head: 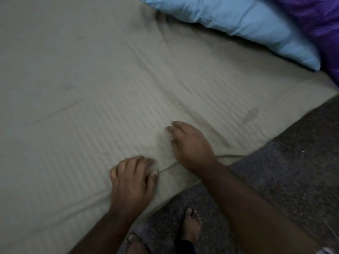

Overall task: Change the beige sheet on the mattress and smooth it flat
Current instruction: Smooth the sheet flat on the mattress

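Okay, beige sheet (pixel 95 85) is spread over the mattress, creases near my edge. My left hand (pixel 133 177) has fingers curled, bunching cloth at the hem to pull slack. Right hand (pixel 189 145) lies palm-down just beyond, fingers bent; whether it pinches fabric, can't tell. Blue pillow (pixel 234 24) sits at the far corner, out of my way.

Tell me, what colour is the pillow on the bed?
Light blue. The pillow shows best in the head view, lying at the top of the beige sheet.
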`<state>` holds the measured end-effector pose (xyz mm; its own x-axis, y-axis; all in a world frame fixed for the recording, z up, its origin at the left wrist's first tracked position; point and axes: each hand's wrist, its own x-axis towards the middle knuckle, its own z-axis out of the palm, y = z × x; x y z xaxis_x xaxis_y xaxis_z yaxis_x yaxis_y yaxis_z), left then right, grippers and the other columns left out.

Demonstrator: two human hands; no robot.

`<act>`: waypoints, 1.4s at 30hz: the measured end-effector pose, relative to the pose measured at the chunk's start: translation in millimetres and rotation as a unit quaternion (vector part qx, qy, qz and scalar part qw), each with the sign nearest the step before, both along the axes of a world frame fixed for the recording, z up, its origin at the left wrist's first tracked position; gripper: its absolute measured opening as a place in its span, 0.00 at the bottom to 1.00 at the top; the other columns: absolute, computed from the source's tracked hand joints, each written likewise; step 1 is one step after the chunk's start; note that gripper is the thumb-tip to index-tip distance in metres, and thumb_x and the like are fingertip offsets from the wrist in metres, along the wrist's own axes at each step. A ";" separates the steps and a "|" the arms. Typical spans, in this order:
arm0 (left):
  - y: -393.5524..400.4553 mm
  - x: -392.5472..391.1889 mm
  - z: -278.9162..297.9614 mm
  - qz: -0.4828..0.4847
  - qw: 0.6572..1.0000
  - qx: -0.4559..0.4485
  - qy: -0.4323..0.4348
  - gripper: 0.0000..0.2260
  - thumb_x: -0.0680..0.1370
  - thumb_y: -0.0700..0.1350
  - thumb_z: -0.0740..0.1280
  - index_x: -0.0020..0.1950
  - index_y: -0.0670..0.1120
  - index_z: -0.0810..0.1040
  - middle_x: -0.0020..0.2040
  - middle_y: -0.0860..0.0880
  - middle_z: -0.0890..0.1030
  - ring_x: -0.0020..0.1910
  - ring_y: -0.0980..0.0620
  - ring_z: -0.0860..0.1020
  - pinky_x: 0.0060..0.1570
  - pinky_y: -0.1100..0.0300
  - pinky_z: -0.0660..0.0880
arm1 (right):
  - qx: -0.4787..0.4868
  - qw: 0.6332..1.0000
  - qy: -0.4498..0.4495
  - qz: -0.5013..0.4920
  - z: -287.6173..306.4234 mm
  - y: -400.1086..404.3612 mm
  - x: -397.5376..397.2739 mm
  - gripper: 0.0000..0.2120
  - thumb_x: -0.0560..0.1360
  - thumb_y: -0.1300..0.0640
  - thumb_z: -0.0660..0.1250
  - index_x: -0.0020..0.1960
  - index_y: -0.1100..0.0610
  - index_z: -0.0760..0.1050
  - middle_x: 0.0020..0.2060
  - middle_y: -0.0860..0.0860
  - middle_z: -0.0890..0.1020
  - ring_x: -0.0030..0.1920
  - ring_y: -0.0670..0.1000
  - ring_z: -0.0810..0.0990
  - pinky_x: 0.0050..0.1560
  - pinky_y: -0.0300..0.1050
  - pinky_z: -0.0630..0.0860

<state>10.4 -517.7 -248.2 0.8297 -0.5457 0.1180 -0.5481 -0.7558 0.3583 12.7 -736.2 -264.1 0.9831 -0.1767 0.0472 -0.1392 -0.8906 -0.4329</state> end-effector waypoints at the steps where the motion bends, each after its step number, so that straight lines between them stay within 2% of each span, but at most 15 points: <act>1: -0.8 -13.1 -1.0 -0.041 0.999 0.003 0.001 0.13 0.78 0.57 0.64 0.54 0.52 0.81 0.52 0.52 0.80 0.52 0.46 0.76 0.52 0.48 0.68 | -0.014 0.998 0.039 0.048 -7.5 2.4 3.5 0.24 0.78 0.47 0.55 0.69 0.54 0.76 0.69 0.56 0.77 0.69 0.58 0.75 0.70 0.55 0.70; 4: -3.1 -39.2 -6.9 -0.097 0.994 0.039 0.020 0.12 0.77 0.61 0.66 0.52 0.54 0.81 0.50 0.56 0.80 0.50 0.49 0.77 0.50 0.49 0.68 | -0.105 0.982 0.139 0.076 -15.7 -33.9 8.1 0.33 0.79 0.38 0.44 0.78 0.50 0.65 0.78 0.51 0.66 0.78 0.54 0.63 0.76 0.59 0.56; 6: -5.2 -41.6 -8.9 -0.077 0.996 0.048 0.016 0.09 0.77 0.58 0.68 0.49 0.54 0.81 0.48 0.56 0.79 0.48 0.49 0.77 0.48 0.49 0.68 | -0.141 0.981 0.132 0.018 -16.7 -64.1 8.7 0.32 0.80 0.39 0.46 0.78 0.51 0.65 0.78 0.51 0.66 0.78 0.55 0.63 0.76 0.61 0.57; 9: -9.5 -51.4 -5.3 -0.127 0.991 0.045 0.006 0.05 0.78 0.52 0.68 0.44 0.53 0.78 0.42 0.55 0.77 0.43 0.49 0.76 0.44 0.50 0.68 | -0.113 0.982 0.145 -0.043 -8.4 -72.9 14.1 0.28 0.81 0.44 0.53 0.77 0.55 0.67 0.77 0.54 0.68 0.77 0.56 0.64 0.76 0.60 0.58; 13: -3.5 -60.0 -1.9 -0.195 0.979 0.062 0.012 0.07 0.79 0.53 0.65 0.44 0.53 0.77 0.41 0.53 0.76 0.42 0.49 0.77 0.44 0.51 0.68 | -0.058 0.989 0.126 -0.042 3.8 -48.7 8.5 0.26 0.81 0.48 0.58 0.76 0.57 0.67 0.76 0.56 0.68 0.77 0.57 0.64 0.76 0.59 0.59; 16: -9.8 -49.1 10.6 -0.193 0.980 0.037 0.013 0.11 0.80 0.55 0.64 0.42 0.52 0.78 0.40 0.53 0.76 0.42 0.47 0.76 0.43 0.51 0.69 | -0.057 0.995 0.061 -0.062 7.9 -39.7 1.5 0.25 0.78 0.49 0.59 0.71 0.59 0.73 0.72 0.59 0.74 0.73 0.61 0.70 0.72 0.62 0.66; 19: -22.9 -28.4 8.3 -0.083 0.995 0.046 -0.005 0.14 0.79 0.57 0.63 0.56 0.51 0.81 0.57 0.50 0.80 0.60 0.44 0.77 0.56 0.47 0.68 | -0.057 0.997 0.050 -0.003 6.5 -22.5 0.6 0.26 0.79 0.45 0.56 0.70 0.58 0.75 0.71 0.59 0.75 0.72 0.61 0.72 0.70 0.62 0.68; 22: -25.0 -17.0 -11.5 -0.021 0.991 0.131 0.034 0.29 0.80 0.62 0.58 0.76 0.47 0.71 0.77 0.47 0.69 0.77 0.42 0.65 0.73 0.39 0.60 | -0.100 0.990 0.085 0.045 -7.7 -34.6 -14.6 0.30 0.79 0.37 0.52 0.73 0.52 0.72 0.74 0.55 0.72 0.75 0.58 0.69 0.74 0.60 0.63; 24: -24.8 -24.0 -21.9 -0.039 0.985 0.161 0.042 0.32 0.80 0.63 0.56 0.80 0.46 0.65 0.80 0.46 0.64 0.80 0.42 0.60 0.75 0.35 0.55 | -0.137 0.986 0.092 0.013 -15.8 -76.7 -26.5 0.31 0.80 0.35 0.51 0.75 0.53 0.71 0.74 0.56 0.72 0.74 0.60 0.69 0.74 0.60 0.63; 27: -25.1 -38.4 -22.2 -0.095 0.984 0.144 0.036 0.31 0.81 0.61 0.57 0.80 0.46 0.64 0.80 0.47 0.63 0.80 0.42 0.59 0.74 0.34 0.57 | -0.199 0.972 0.103 -0.072 -18.8 -146.3 -42.9 0.32 0.82 0.37 0.49 0.75 0.58 0.68 0.73 0.59 0.72 0.72 0.63 0.70 0.73 0.64 0.61; 29: -17.7 -37.9 -18.5 -0.127 0.985 0.111 0.045 0.27 0.83 0.58 0.58 0.78 0.46 0.67 0.79 0.48 0.65 0.80 0.44 0.60 0.74 0.35 0.59 | -0.194 0.961 0.129 -0.148 -10.5 -164.2 -39.8 0.33 0.82 0.40 0.48 0.75 0.61 0.66 0.73 0.63 0.69 0.72 0.66 0.67 0.71 0.68 0.61; 31: 1.7 -29.4 -13.0 -0.086 0.991 0.088 0.061 0.23 0.84 0.54 0.58 0.77 0.47 0.70 0.78 0.49 0.68 0.79 0.46 0.62 0.74 0.37 0.61 | -0.151 0.960 0.152 -0.182 0.9 -139.5 -24.2 0.33 0.80 0.41 0.49 0.75 0.64 0.64 0.73 0.66 0.67 0.73 0.68 0.65 0.69 0.70 0.62; 34: 51.9 -12.8 -4.7 0.077 0.990 0.083 0.085 0.22 0.83 0.52 0.56 0.75 0.47 0.71 0.76 0.49 0.71 0.78 0.46 0.63 0.73 0.39 0.62 | -0.114 0.988 0.093 -0.035 6.2 -41.1 -2.9 0.32 0.81 0.43 0.51 0.76 0.64 0.65 0.74 0.66 0.67 0.73 0.68 0.67 0.70 0.69 0.62; 37: 109.9 -8.4 -1.1 0.210 0.971 0.084 0.078 0.24 0.82 0.53 0.55 0.76 0.45 0.69 0.77 0.45 0.69 0.78 0.43 0.63 0.74 0.39 0.61 | -0.046 0.992 0.042 0.111 2.5 76.1 13.4 0.30 0.80 0.41 0.53 0.74 0.58 0.70 0.74 0.60 0.70 0.75 0.63 0.68 0.72 0.67 0.62; 42: 192.6 -54.2 -2.7 0.251 0.967 0.049 0.004 0.21 0.80 0.52 0.65 0.65 0.37 0.75 0.63 0.38 0.76 0.64 0.37 0.73 0.68 0.41 0.68 | -0.077 0.975 0.091 0.186 -16.5 132.7 10.1 0.31 0.80 0.37 0.50 0.77 0.52 0.68 0.78 0.54 0.65 0.78 0.57 0.61 0.77 0.63 0.54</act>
<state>-43.8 -325.1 -250.9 0.9936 -0.0813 0.0781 -0.0998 -0.9564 0.2743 22.8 -603.5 -280.6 0.9727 0.1886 -0.1355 0.1434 -0.9467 -0.2884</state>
